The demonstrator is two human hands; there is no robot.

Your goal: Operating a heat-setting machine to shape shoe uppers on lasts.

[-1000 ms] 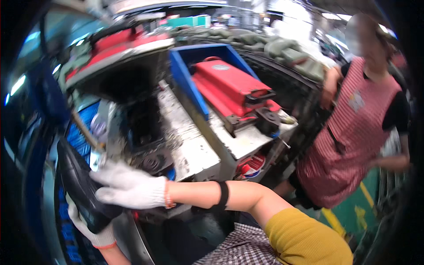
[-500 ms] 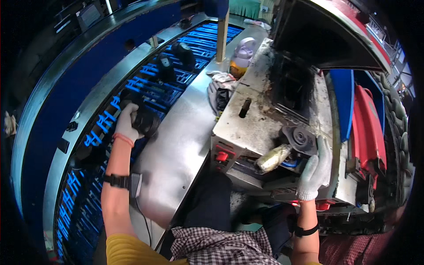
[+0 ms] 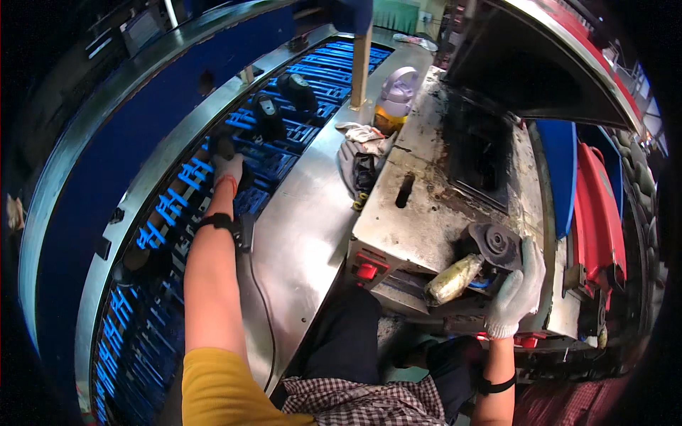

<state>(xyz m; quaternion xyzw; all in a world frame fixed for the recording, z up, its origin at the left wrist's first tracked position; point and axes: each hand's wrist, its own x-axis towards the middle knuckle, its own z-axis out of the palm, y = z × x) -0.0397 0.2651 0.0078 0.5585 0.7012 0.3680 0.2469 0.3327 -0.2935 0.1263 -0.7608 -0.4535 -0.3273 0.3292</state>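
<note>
My left hand (image 3: 229,167), in a pale glove, reaches over the slatted conveyor (image 3: 170,202) on the left. It is closed on a dark shoe (image 3: 223,145), whose outline is hard to make out in the shadow. My right hand (image 3: 517,292), also gloved, rests open with fingers stretched along the front right edge of a worn, off-white machine (image 3: 383,227). Beside those fingers sit a dark round fitting (image 3: 496,240) and a tape-wrapped handle (image 3: 453,280). Two more dark shoes (image 3: 267,117) (image 3: 298,92) stand farther along the conveyor.
A metal ledge (image 3: 291,234) runs between conveyor and machine. It bears crumpled cloths (image 3: 361,135) and a lilac-topped container with an orange base (image 3: 398,96). A wooden post (image 3: 360,67) rises by the conveyor. The machine's dark lid (image 3: 536,67) stands raised; red and blue panels (image 3: 597,206) flank its right side.
My left hand has moved farther away over the conveyor, carrying the dark shoe from beside the metal ledge. My right hand stays at the machine's edge. The view has shifted slightly.
</note>
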